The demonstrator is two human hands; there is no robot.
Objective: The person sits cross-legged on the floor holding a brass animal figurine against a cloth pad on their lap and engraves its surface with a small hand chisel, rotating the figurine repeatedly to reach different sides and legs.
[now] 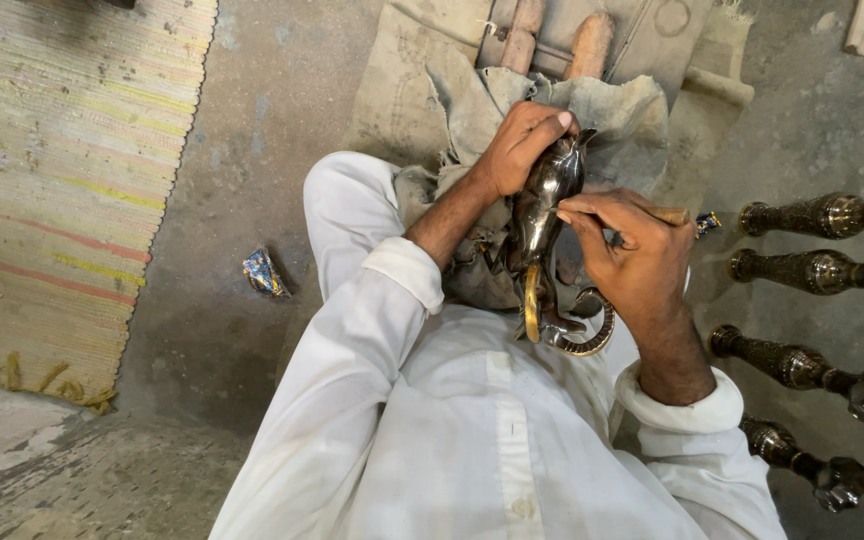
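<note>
A dark shiny metal figurine with a curved, ridged tail and a brass-coloured ring at its base rests upright over my lap. My left hand grips its upper end against a grey cloth. My right hand is closed around a thin tool with a wooden handle, its tip pressed to the figurine's side. White sleeves cover both my arms.
Several dark ornate metal posts lie in a row on the floor at the right. A striped woven mat lies at the left. A crumpled foil wrapper sits on the concrete floor. Two wooden handles stick out above the cloth.
</note>
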